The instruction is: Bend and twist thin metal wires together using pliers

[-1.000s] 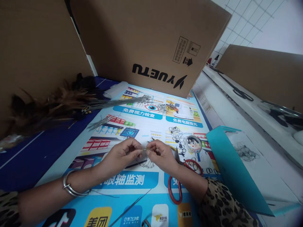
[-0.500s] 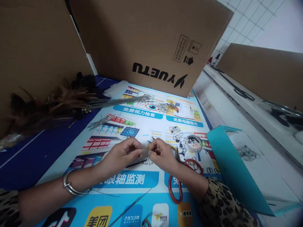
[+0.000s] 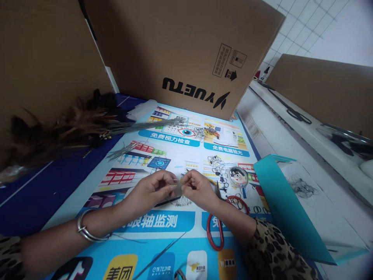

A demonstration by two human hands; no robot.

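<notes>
My left hand (image 3: 160,186) and my right hand (image 3: 196,188) are close together over the printed sheet, thumbs and fingertips pinched. Between the fingertips runs a thin wire (image 3: 176,180), too fine and blurred to follow clearly. Just below them is a small spray of fine wires (image 3: 181,200), its ends spread out; whether it hangs from the fingers or lies on the sheet I cannot tell. Red-handled scissors (image 3: 215,233) lie beside and partly under my right forearm. Near them are small black rings (image 3: 237,203) and a round clear container (image 3: 239,177).
Bundles of thin wire (image 3: 157,123) and dark brown feathers (image 3: 72,124) lie at left. A large cardboard box (image 3: 186,50) closes off the back. At right stands an open turquoise box (image 3: 291,210) with tangled wire (image 3: 303,186). Loose dark strips (image 3: 160,254) lie in front.
My hands stay almost in place, the fingertips shifting slightly. The spray of fine wires below them looks more spread out. The whole view has moved a little.
</notes>
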